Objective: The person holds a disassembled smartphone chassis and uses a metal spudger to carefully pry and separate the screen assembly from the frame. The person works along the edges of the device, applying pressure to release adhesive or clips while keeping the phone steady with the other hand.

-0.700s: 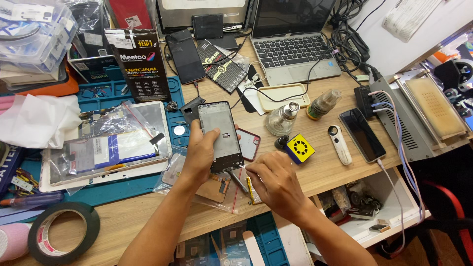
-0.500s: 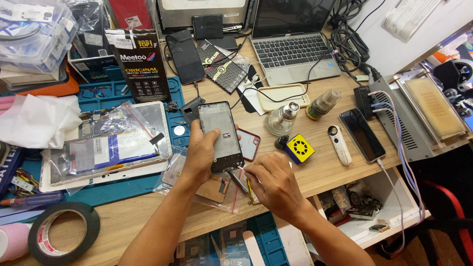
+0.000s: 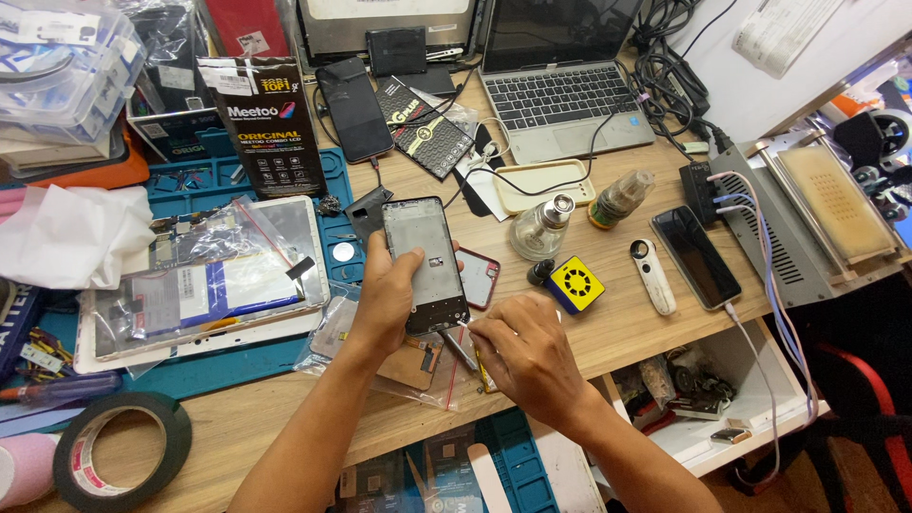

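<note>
Phone frame (image 3: 429, 261), dark and rectangular, held upright above the middle of the wooden bench (image 3: 655, 332). Left hand (image 3: 388, 299) grips its left edge, thumb across the face. Right hand (image 3: 527, 351), fingers pinched closed on a thin metal tool (image 3: 458, 344), meets the frame's near end. Glass bottle (image 3: 541, 228) and yellow block (image 3: 577, 284) stand to the right; black tape roll (image 3: 122, 452) lies near left.
</note>
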